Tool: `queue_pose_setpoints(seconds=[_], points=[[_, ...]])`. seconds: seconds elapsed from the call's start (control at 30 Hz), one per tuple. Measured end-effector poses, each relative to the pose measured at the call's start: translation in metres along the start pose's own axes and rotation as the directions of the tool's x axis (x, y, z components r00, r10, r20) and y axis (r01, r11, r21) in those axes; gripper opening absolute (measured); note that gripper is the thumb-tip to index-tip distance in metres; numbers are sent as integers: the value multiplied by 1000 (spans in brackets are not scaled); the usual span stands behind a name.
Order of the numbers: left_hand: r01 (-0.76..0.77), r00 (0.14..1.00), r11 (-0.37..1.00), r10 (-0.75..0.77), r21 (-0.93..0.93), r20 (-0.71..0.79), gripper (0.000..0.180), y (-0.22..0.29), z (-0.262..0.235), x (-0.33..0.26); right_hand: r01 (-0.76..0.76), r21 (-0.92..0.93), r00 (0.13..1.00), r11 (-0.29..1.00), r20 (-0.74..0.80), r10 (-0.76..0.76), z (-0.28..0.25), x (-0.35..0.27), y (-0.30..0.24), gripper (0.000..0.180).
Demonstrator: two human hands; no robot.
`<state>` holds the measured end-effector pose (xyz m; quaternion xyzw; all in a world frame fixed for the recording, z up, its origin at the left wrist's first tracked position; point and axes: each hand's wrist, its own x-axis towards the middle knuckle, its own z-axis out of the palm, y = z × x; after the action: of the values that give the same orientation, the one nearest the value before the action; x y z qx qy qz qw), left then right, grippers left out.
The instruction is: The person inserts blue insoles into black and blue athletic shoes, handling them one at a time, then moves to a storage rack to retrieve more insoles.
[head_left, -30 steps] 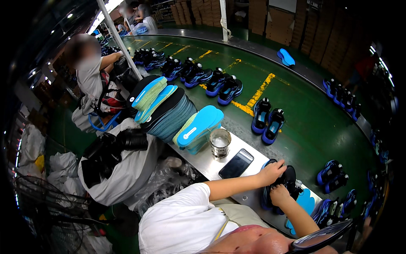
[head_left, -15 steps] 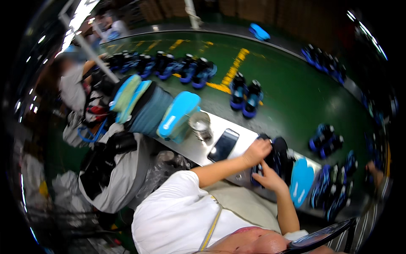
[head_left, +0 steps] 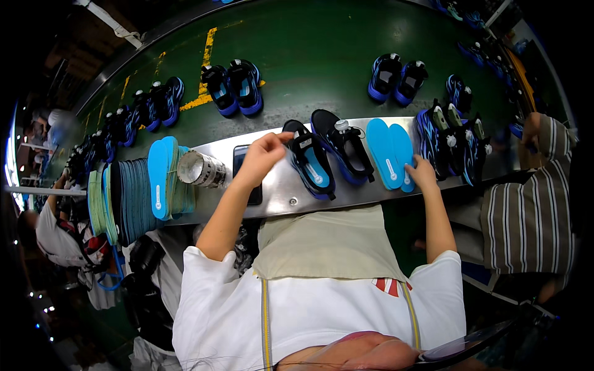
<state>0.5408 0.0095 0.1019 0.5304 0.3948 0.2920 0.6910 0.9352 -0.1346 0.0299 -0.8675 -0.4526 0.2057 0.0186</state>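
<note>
The left grip (head_left: 263,157) pinches the heel of a black shoe (head_left: 309,162) on the worktop (head_left: 278,195); the right grip (head_left: 422,175), fingers spread, presses blue insoles (head_left: 390,153) just ahead. Light and flexible, the shoe likely handles best by its stiff heel.

shelf (head_left: 278,201): runs across in front of us, conveyor belt (head_left: 309,55) behind it
left end: our insole stack (head_left: 139,191), cup (head_left: 201,169) right of it, then phone (head_left: 246,176)
middle: two shoes (head_left: 328,154)
right: loose insoles (head_left: 390,153), more shoes (head_left: 448,139) beyond
</note>
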Motion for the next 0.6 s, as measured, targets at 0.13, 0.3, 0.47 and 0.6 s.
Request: queue_pose_setpoints(seconds=[0.13, 0.3, 0.47, 0.6], points=[[-159, 984, 918, 119, -363, -131, 14, 21, 13, 9, -19, -61, 998, 998, -57, 15, 5, 1, -17, 55], [-231, 961, 909, 270, 347, -66, 25, 16, 90, 31, -67, 30, 991, 997, -114, 70, 6, -1, -21, 56], [-344, 878, 416, 460, 842, 131, 47, -11, 110, 59, -55, -16, 928, 998, -371, 45, 14, -3, -3, 50], [-377, 866, 533, 493, 758, 84, 34, -21, 89, 83, 5, 262, 943, 965, -321, 82, -22, 7, 7, 38]])
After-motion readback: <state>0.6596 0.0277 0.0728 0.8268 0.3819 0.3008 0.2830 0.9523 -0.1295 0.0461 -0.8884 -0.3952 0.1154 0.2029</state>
